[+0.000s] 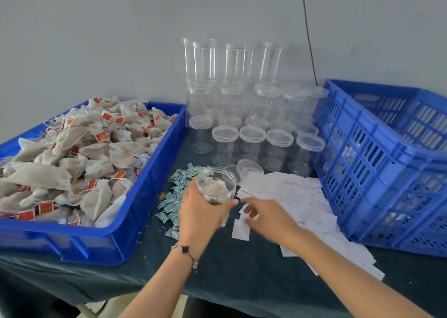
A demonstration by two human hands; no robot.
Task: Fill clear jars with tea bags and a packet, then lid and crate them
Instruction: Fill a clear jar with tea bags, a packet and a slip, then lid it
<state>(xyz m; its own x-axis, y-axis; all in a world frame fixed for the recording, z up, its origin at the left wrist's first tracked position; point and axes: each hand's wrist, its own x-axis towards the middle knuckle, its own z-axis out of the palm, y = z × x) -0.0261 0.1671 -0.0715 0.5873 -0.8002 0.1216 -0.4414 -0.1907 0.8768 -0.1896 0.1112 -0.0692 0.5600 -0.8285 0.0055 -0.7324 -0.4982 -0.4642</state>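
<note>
Plainly no writing can be read anywhere: the tea bags (79, 158) carry small red tags with pale marks too small to make out, the little teal packets (175, 196) show only a blurred pattern, and the white paper slips (302, 204) bear faint print that stays illegible.

The open jar (216, 188) stands roughly upright, mouth up and tipped slightly toward the camera, long axis near vertical, held above the dark tablecloth (242, 269) near the middle of the table. It holds tea bags and something darker low down; its base is hidden behind the left hand (202, 212), whose fingers and thumb wrap round the jar's wall. A bracelet (186, 251) sits on that wrist.

The right hand (264, 215) is blurred over the slips, just right of the jar; its fingers are curled and something small and white shows at the fingertips, but whether it is pinched cannot be told.

A shallow blue tray (145, 196) on the left is heaped with tea bags and cut off by the left edge. A loose lid (249, 169) lies upturned just beyond the jar. Empty lidded jars (251, 134) stand in stacked rows at the far wall, their outlines merging into one another. The blue crate (377, 172) on the right is cut off at the edge, its floor hidden.
</note>
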